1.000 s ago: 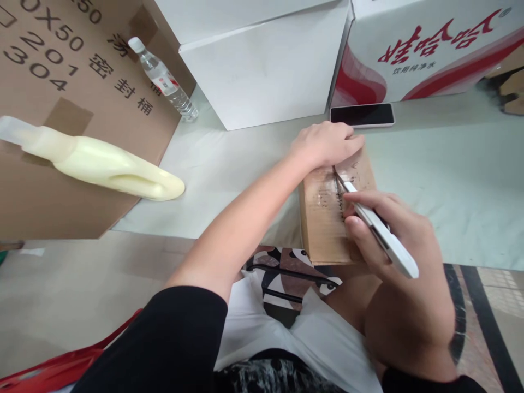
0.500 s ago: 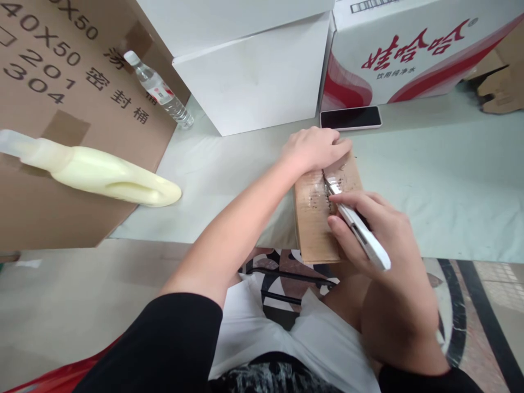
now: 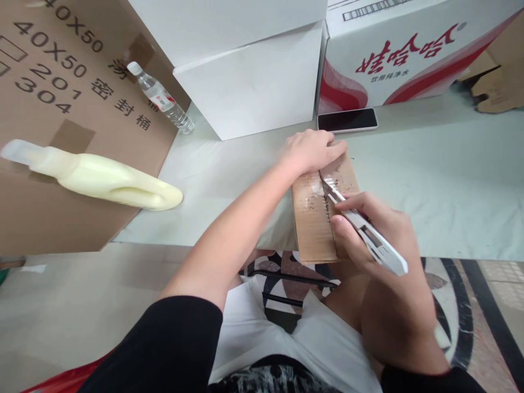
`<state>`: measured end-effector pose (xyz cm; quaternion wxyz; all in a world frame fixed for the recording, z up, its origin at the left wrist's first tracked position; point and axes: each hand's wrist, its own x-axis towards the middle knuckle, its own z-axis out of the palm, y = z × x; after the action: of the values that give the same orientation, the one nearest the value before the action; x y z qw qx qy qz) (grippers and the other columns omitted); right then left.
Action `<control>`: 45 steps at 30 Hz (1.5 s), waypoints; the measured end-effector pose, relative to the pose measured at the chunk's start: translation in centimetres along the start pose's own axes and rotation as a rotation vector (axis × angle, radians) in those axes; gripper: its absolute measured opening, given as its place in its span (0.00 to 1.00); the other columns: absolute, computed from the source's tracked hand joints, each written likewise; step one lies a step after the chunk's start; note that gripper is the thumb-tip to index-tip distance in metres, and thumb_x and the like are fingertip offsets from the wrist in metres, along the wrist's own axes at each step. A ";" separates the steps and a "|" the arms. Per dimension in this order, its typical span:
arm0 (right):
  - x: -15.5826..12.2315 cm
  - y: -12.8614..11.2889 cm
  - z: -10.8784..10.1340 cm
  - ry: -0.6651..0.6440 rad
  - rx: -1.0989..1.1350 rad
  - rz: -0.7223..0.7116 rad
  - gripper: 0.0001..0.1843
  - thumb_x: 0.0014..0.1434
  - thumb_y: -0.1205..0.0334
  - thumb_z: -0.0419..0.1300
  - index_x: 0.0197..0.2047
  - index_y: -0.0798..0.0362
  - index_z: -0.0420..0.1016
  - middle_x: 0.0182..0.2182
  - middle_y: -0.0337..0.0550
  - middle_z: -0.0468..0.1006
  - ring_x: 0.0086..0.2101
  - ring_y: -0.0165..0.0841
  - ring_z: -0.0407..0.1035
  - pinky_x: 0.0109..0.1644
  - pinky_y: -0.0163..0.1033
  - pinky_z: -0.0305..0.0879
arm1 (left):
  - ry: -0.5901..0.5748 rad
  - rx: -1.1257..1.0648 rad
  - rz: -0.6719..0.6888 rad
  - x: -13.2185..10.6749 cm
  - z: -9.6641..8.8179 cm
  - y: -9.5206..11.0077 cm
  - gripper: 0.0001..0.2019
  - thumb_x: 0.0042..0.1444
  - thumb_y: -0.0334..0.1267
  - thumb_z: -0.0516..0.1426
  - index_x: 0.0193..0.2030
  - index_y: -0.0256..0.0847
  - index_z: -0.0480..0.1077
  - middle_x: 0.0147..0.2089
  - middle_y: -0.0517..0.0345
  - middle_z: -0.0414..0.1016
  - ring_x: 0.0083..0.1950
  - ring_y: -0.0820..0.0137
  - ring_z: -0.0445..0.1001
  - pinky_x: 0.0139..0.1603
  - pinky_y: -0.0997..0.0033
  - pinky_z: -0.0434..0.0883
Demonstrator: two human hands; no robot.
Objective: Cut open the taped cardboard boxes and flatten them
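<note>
A small cardboard box lies on the cloth-covered table, its near end at the table's front edge. Clear tape and dark marks run along its middle seam. My left hand holds down the box's far end, fingers curled over it. In my right hand is a white utility knife, gripped by thumb and fingers. The knife slants up and left, and its blade tip touches the seam just below my left hand. Part of the box's right side is hidden by my right hand.
Behind my left hand lies a phone, before a white box and a red-and-white water carton. To the left are a water bottle, a pale yellow bottle and a large carton. Torn cardboard lies far right.
The knife's handle end has swung to the right and slightly down, while its tip stays on the seam near my left hand. My left hand stays on the box. The view has shifted slightly.
</note>
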<state>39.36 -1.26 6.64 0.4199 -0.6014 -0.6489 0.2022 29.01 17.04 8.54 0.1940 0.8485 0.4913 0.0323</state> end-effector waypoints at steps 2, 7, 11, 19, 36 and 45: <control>0.0 0.1 -0.1 -0.008 0.005 0.007 0.06 0.63 0.55 0.60 0.38 0.47 0.71 0.35 0.41 0.82 0.31 0.35 0.75 0.34 0.41 0.68 | -0.003 0.002 -0.003 0.0 0.0 0.0 0.19 0.64 0.52 0.49 0.36 0.44 0.76 0.43 0.52 0.80 0.46 0.59 0.76 0.49 0.60 0.67; 0.0 0.4 -0.1 -0.028 0.015 0.000 0.07 0.64 0.54 0.59 0.38 0.47 0.70 0.35 0.41 0.81 0.31 0.34 0.74 0.34 0.40 0.67 | 0.006 -0.001 0.007 -0.1 0.0 0.0 0.19 0.64 0.51 0.49 0.35 0.44 0.76 0.42 0.52 0.80 0.45 0.59 0.76 0.48 0.60 0.67; 0.2 0.4 -0.1 -0.030 0.002 -0.042 0.06 0.63 0.56 0.59 0.37 0.47 0.69 0.32 0.40 0.80 0.33 0.35 0.74 0.34 0.40 0.66 | 0.008 -0.004 0.010 -0.1 0.0 0.0 0.19 0.63 0.51 0.49 0.34 0.44 0.74 0.41 0.52 0.80 0.44 0.58 0.76 0.47 0.59 0.67; 0.3 0.6 0.1 -0.024 0.002 -0.081 0.06 0.62 0.57 0.60 0.36 0.48 0.69 0.34 0.41 0.80 0.32 0.34 0.73 0.35 0.40 0.66 | 0.018 0.002 0.002 0.0 0.2 -0.1 0.19 0.63 0.52 0.49 0.32 0.44 0.74 0.39 0.52 0.79 0.43 0.59 0.76 0.49 0.58 0.68; 0.3 0.5 -0.1 -0.061 0.026 -0.047 0.06 0.62 0.56 0.60 0.36 0.47 0.67 0.33 0.40 0.79 0.31 0.35 0.72 0.34 0.39 0.65 | 0.022 0.003 -0.006 -0.3 -0.1 0.1 0.18 0.63 0.52 0.49 0.33 0.44 0.74 0.40 0.52 0.80 0.43 0.59 0.76 0.47 0.60 0.69; 0.3 0.6 0.0 -0.049 0.034 -0.041 0.07 0.62 0.55 0.60 0.36 0.47 0.68 0.32 0.40 0.79 0.31 0.34 0.72 0.34 0.39 0.65 | 0.036 0.001 -0.007 -0.2 0.0 0.0 0.18 0.63 0.52 0.50 0.32 0.44 0.73 0.39 0.52 0.79 0.43 0.59 0.76 0.46 0.60 0.68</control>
<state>39.75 -0.87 6.28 0.4180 -0.5756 -0.6677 0.2192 28.92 16.88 8.53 0.1847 0.8462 0.4977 0.0464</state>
